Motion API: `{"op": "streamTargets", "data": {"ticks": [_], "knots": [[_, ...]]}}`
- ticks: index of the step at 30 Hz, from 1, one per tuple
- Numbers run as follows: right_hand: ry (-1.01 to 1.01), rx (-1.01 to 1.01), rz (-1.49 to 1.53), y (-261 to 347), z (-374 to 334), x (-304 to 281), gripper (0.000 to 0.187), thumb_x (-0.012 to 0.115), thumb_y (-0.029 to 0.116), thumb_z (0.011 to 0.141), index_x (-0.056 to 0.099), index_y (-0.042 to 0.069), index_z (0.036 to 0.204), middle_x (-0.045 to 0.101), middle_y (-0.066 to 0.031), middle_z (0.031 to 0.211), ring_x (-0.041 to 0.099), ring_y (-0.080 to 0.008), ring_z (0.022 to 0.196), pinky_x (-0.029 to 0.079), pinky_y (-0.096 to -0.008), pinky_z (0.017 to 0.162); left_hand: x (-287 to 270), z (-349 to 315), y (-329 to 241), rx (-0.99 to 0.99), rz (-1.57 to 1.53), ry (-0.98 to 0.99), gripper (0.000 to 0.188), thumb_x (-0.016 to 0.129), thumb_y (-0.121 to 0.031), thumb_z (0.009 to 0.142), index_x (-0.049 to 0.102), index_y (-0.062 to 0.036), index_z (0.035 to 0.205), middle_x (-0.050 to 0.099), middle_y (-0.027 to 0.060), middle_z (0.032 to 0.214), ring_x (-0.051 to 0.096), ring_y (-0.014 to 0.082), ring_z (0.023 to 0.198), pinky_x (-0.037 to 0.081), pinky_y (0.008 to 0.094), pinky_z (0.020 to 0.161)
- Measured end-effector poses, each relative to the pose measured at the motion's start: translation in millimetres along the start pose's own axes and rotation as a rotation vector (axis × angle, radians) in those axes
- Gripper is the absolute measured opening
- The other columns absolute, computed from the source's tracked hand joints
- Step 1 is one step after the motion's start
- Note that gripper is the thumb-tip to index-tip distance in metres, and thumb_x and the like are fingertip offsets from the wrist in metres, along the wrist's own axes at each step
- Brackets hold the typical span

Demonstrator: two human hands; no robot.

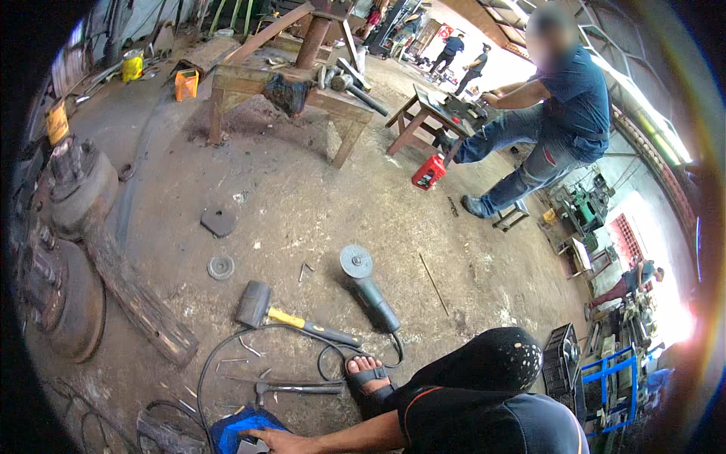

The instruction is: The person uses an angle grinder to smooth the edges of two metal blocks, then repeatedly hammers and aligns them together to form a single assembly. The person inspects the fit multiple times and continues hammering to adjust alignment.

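At the lower edge my left hand [278, 440] reaches out to the left, its lower part cut off by the frame. Its fingers look bent at a blue cloth or bag [236, 426] with a small pale grey piece beside it; what they hold cannot be made out. Just beyond lies a hammer [302, 389] with a slim handle. Farther off are a mallet [252, 304] with a black head and yellow-black handle, and a corded angle grinder [374, 304], disc facing up. My right hand is out of view.
Heavy rusty round metal parts [72, 295] and a wooden beam [144, 295] stand at the left. The grinder's cord [203, 371] loops over the floor. Ahead are a wooden bench [333, 106], a red jug [429, 172] and a person [578, 98] working at a small table. A black crate [561, 356] sits right.
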State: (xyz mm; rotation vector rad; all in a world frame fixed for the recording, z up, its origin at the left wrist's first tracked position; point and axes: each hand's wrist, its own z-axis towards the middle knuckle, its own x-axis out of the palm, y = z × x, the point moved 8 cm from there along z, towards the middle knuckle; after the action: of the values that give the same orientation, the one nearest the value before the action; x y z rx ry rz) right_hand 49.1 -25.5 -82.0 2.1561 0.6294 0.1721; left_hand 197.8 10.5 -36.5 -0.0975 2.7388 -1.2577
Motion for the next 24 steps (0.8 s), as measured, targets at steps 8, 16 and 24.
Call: {"op": "streamTargets", "data": {"ticks": [8, 16, 24], "knots": [[0.003, -0.219, 0.203, -15, 8, -26, 0.088, 0.064, 0.005, 0.082, 0.029, 0.01, 0.163, 0.059, -0.0286, 0.14, 0.057, -0.041, 0.134, 0.044, -0.0467, 0.113, 22, 14, -6, -0.04, 0.151, 0.098, 0.092, 0.077, -0.033, 0.088, 0.032, 0.0031, 0.16, 0.044, 0.026, 0.155, 0.05, 0.0364, 0.138, 0.043, 0.0476, 0.113], [-0.019, -0.13, 0.096, -13, 7, -27, 0.091, 0.064, 0.002, 0.08, 0.028, 0.012, 0.163, 0.06, -0.0268, 0.141, 0.056, -0.038, 0.135, 0.043, -0.045, 0.114, 28, 18, -12, -0.033, 0.122, 0.103, 0.094, 0.077, -0.035, 0.088, 0.031, 0.003, 0.161, 0.043, 0.0268, 0.157, 0.049, 0.0373, 0.139, 0.041, 0.0479, 0.114], [-0.005, -0.185, 0.177, -10, 18, -23, 0.09, 0.065, 0.002, 0.08, 0.031, 0.015, 0.162, 0.064, -0.027, 0.132, 0.063, -0.0384, 0.125, 0.049, -0.0462, 0.106, 30, 22, -9, -0.017, 0.08, 0.125, 0.096, 0.077, -0.037, 0.088, 0.03, 0.0029, 0.161, 0.041, 0.0275, 0.159, 0.049, 0.0383, 0.14, 0.04, 0.0483, 0.116]]}}
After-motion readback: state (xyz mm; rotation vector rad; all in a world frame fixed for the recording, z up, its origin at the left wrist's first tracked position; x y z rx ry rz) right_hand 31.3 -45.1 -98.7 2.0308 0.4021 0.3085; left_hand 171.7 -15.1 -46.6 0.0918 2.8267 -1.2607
